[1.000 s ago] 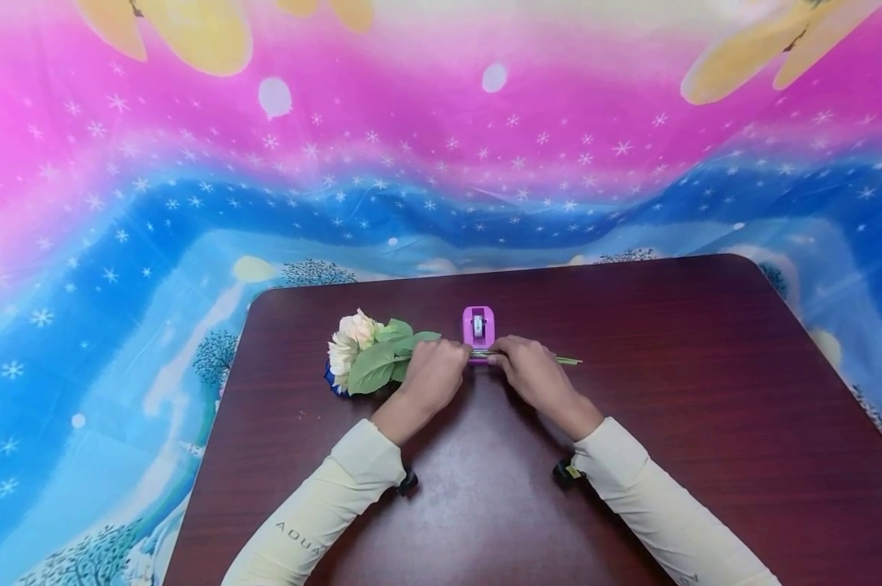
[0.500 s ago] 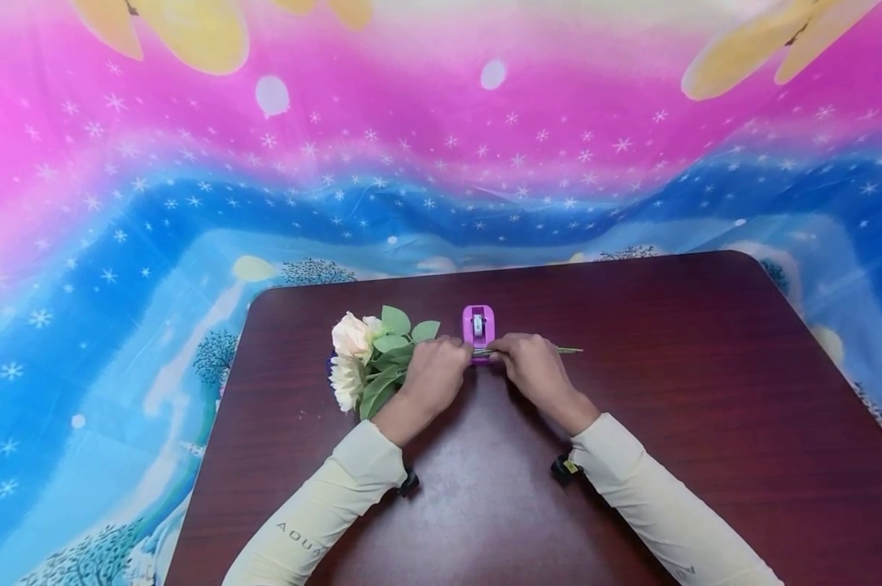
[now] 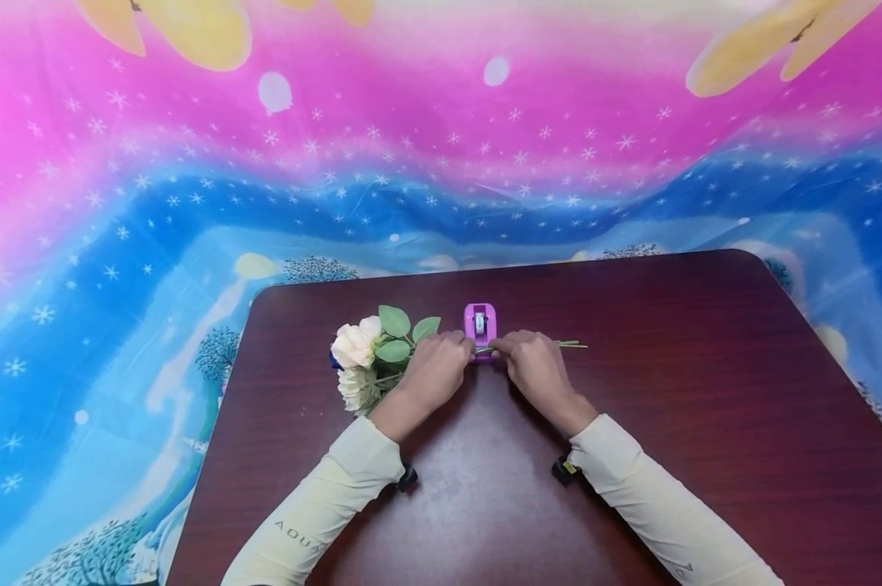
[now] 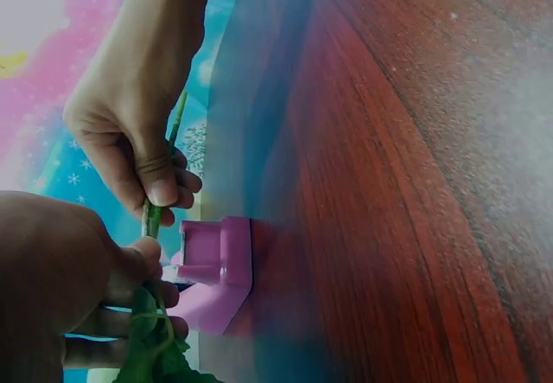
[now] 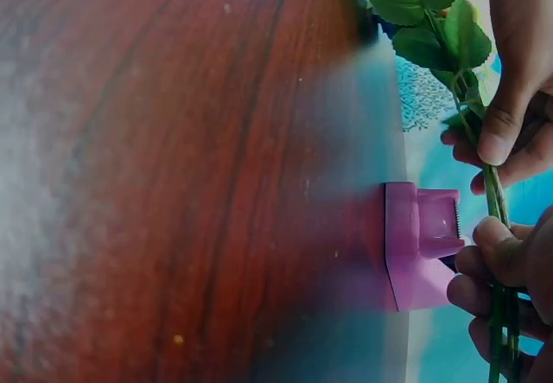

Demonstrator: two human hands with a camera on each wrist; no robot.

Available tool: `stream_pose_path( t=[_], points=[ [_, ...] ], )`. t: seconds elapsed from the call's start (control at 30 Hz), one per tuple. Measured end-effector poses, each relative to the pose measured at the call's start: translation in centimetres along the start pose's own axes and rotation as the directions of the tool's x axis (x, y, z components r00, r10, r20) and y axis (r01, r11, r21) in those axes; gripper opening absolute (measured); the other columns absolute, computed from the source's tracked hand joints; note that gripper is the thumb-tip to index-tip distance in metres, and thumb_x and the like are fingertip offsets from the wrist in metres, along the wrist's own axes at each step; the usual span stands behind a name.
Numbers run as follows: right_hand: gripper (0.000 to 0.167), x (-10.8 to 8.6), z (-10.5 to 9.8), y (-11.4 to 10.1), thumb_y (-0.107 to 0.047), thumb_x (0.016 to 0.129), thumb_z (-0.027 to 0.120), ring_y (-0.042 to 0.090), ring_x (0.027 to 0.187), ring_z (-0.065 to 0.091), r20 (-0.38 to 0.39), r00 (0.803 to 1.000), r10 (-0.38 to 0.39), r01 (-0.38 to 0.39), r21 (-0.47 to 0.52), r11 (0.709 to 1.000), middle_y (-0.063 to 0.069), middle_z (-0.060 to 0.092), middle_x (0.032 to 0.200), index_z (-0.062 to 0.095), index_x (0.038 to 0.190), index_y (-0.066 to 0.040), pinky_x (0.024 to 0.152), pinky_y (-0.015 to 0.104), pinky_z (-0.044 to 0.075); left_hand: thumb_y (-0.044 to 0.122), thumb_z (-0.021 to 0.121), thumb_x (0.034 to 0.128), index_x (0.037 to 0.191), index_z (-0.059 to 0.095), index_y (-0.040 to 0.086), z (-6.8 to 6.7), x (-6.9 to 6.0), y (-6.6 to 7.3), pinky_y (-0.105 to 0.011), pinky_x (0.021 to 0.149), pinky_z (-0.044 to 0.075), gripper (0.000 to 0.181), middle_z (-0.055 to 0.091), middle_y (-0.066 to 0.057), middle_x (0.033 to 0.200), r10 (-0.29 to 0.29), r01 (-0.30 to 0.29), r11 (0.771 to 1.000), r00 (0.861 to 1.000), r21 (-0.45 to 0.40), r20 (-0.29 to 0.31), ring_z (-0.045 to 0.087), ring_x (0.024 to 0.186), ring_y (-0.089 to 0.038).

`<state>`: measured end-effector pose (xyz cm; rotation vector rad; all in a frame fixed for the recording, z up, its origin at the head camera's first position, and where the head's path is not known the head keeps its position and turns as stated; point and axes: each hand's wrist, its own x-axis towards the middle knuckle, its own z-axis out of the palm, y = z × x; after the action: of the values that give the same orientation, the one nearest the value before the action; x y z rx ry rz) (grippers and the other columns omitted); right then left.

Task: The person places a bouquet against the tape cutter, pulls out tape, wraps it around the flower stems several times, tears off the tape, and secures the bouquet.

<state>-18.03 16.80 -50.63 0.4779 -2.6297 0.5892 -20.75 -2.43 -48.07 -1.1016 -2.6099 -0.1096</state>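
Observation:
A small bunch of flowers (image 3: 356, 345), cream blooms with a bit of blue behind, lies across both hands with its heads to the left. My left hand (image 3: 434, 370) grips the stems just below the green leaves (image 5: 428, 20). Farther down, the right hand (image 3: 534, 370) pinches the same green stems (image 5: 494, 194) between thumb and fingers; their cut ends stick out to the right. Between the two hands a short length of stem shows. Directly behind it stands a pink tape dispenser (image 3: 481, 319) with a roll in it, its toothed edge visible in both wrist views.
The dark red-brown wooden table (image 3: 705, 391) extends around the hands on every side. Behind it hangs a pink and blue printed cloth (image 3: 441, 163). A few tiny specks (image 3: 303, 412) lie on the tabletop left of the flowers.
The flower bunch has turned about its stems: the cream rose has come up toward the top and the leaves have shifted. Both hands stay nearly in place, holding the stems throughout.

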Motion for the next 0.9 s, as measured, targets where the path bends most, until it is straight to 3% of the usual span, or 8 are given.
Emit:
stream_pose_path(
  t=[0.1, 0.23, 0.37, 0.5, 0.6, 0.73, 0.9],
  points=[
    [0.011, -0.1, 0.0, -0.1, -0.009, 0.093, 0.075, 0.020, 0.080, 0.074, 0.040, 0.999, 0.022, -0.023, 0.020, 1.000, 0.005, 0.078, 0.089, 0.081, 0.101, -0.007, 0.070, 0.038, 0.061, 0.004, 0.070, 0.0870, 0.087, 0.073, 0.011, 0.1, 0.1, -0.1, -0.032, 0.059, 0.051, 0.007, 0.068, -0.001, 0.079, -0.010, 0.010, 1.000, 1.000, -0.002, 0.028, 0.066, 0.068, -0.018],
    [0.014, -0.2, -0.1, -0.4, -0.016, 0.095, 0.073, 0.021, 0.087, 0.074, 0.128, 0.986, 0.104, -0.114, 0.078, 0.990, 0.005, 0.077, 0.095, 0.079, 0.105, -0.009, 0.075, 0.040, 0.060, 0.001, 0.071, 0.0820, 0.086, 0.072, 0.011, 0.3, 0.0, -0.2, -0.032, 0.058, 0.051, 0.010, 0.068, -0.001, 0.079, -0.014, 0.014, 1.000, 0.999, -0.009, 0.032, 0.066, 0.068, -0.018],
    [0.015, -0.2, -0.2, -0.5, -0.020, 0.097, 0.071, 0.020, 0.091, 0.074, 0.182, 0.964, 0.194, -0.222, 0.147, 0.964, 0.006, 0.077, 0.101, 0.077, 0.106, -0.010, 0.078, 0.040, 0.059, 0.002, 0.073, 0.0817, 0.089, 0.072, 0.010, 0.6, -0.1, -0.3, -0.032, 0.060, 0.053, 0.010, 0.070, -0.002, 0.082, -0.003, 0.004, 1.000, 1.000, -0.011, 0.015, 0.068, 0.071, -0.018],
    [0.012, -0.2, -0.1, -0.4, -0.021, 0.098, 0.070, 0.017, 0.086, 0.072, 0.206, 0.949, 0.240, -0.277, 0.173, 0.945, 0.004, 0.077, 0.100, 0.076, 0.104, -0.012, 0.075, 0.038, 0.058, 0.003, 0.072, 0.0842, 0.093, 0.072, 0.008, 0.9, -0.2, -0.3, -0.032, 0.062, 0.054, 0.010, 0.071, -0.003, 0.085, 0.005, -0.005, 0.999, 1.000, -0.035, 0.009, 0.068, 0.071, -0.018],
    [0.009, -0.2, -0.1, -0.4, -0.020, 0.097, 0.071, 0.016, 0.083, 0.071, 0.209, 0.948, 0.242, -0.278, 0.169, 0.945, 0.003, 0.077, 0.096, 0.075, 0.102, -0.013, 0.072, 0.037, 0.057, 0.006, 0.072, 0.0884, 0.097, 0.072, 0.006, 1.0, -0.3, -0.3, -0.032, 0.059, 0.055, 0.008, 0.070, -0.004, 0.086, -0.001, 0.003, 0.998, 1.000, -0.064, 0.025, 0.066, 0.068, -0.017],
    [0.007, -0.3, -0.1, -0.3, -0.018, 0.095, 0.074, 0.016, 0.082, 0.072, 0.187, 0.960, 0.208, -0.237, 0.153, 0.959, 0.003, 0.077, 0.093, 0.074, 0.099, -0.013, 0.071, 0.038, 0.057, 0.013, 0.070, 0.0942, 0.099, 0.070, 0.005, 1.3, -0.4, -0.2, -0.031, 0.055, 0.054, 0.009, 0.069, -0.004, 0.083, -0.012, 0.017, 0.996, 0.999, -0.092, 0.053, 0.064, 0.063, -0.017],
    [0.008, -0.6, 0.0, 0.0, -0.016, 0.093, 0.075, 0.015, 0.081, 0.072, 0.176, 0.971, 0.161, -0.188, 0.152, 0.970, 0.002, 0.077, 0.093, 0.071, 0.099, -0.014, 0.069, 0.037, 0.057, 0.015, 0.068, 0.0955, 0.097, 0.069, 0.006, 1.8, -0.5, -0.1, -0.030, 0.052, 0.051, 0.009, 0.068, -0.003, 0.079, -0.007, 0.012, 0.996, 0.998, -0.093, 0.058, 0.062, 0.060, -0.017]
  ],
)
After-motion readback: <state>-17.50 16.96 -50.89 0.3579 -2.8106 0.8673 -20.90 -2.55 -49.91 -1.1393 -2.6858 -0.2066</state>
